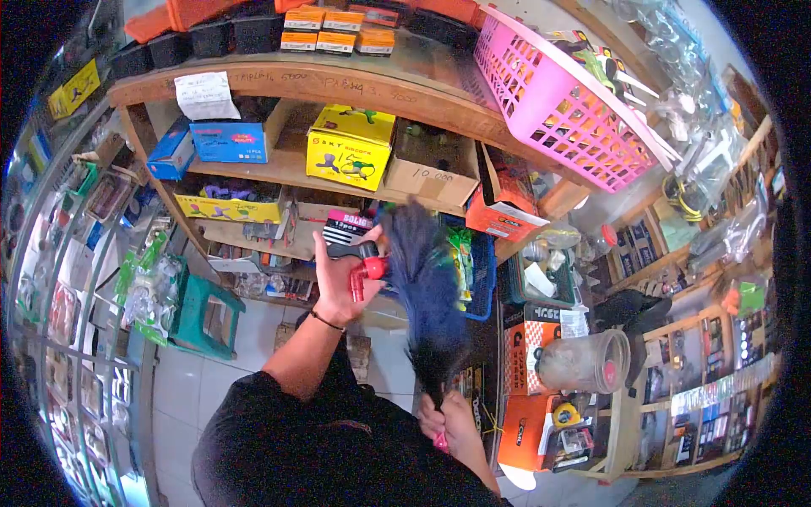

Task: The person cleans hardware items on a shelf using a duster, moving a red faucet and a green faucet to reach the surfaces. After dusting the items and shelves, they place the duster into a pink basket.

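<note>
Wooden shelves point(372, 89) fill the view, curved by the lens, stacked with boxed stock. Pink basket point(564, 100) sits tilted on the top shelf at right, packaged goods inside. Yellow box point(350, 145) on the second shelf, a blue box point(226, 140) to its left, a plain cardboard box point(432, 167) to its right. Green stool point(205, 314) stands on the white tiled floor at lower left. Clear plastic jar point(585, 362) lies on its side at right, near orange boxes. Feather duster point(427, 296), dark blue plumes (blurred), rises from low centre to the shelf front, its plumes just beside the red tool. Left hand point(342, 275) raised in front of the shelves, fingers closed around a red and black tool point(365, 264); what kind of tool, cannot tell. Right hand point(446, 420) low, closed around the duster's handle, a bit of pink showing under the fist
</note>
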`<move>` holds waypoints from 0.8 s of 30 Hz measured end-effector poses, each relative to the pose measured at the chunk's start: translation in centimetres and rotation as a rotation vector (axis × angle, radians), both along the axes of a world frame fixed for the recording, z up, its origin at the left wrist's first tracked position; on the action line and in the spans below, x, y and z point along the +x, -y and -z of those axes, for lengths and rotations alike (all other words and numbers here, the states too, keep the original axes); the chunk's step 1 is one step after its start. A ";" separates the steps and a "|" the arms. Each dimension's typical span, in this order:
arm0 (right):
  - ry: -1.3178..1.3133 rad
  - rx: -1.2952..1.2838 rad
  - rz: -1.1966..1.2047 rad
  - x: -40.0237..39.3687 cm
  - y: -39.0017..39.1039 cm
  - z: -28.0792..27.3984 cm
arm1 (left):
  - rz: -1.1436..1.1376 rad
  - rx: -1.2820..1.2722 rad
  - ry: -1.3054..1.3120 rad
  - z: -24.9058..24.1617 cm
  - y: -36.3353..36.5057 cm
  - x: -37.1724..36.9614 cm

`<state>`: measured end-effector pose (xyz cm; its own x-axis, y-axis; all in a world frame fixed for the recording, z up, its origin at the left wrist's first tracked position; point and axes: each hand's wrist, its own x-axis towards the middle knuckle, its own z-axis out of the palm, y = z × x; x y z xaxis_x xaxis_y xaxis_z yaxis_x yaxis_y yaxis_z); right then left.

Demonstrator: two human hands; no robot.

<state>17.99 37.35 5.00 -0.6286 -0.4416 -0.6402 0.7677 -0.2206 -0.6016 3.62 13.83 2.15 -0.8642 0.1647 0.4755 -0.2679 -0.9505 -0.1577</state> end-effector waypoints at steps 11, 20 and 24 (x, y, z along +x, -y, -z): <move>-0.005 -0.073 -0.108 0.7 0.0 0.6 | -0.222 -0.455 0.144 -2.1 -0.7 1.2; -0.008 -0.128 -0.126 0.7 0.1 0.4 | -0.181 -0.326 0.152 -2.6 0.0 1.3; -0.040 -0.074 -0.082 0.0 0.0 0.1 | -0.110 -0.258 0.179 -1.2 1.5 1.2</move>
<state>18.00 37.39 4.92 -0.6126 -0.5378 -0.5792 0.7608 -0.2027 -0.6165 4.86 12.36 3.35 -0.9494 0.1614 0.2695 -0.1517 -0.9868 0.0568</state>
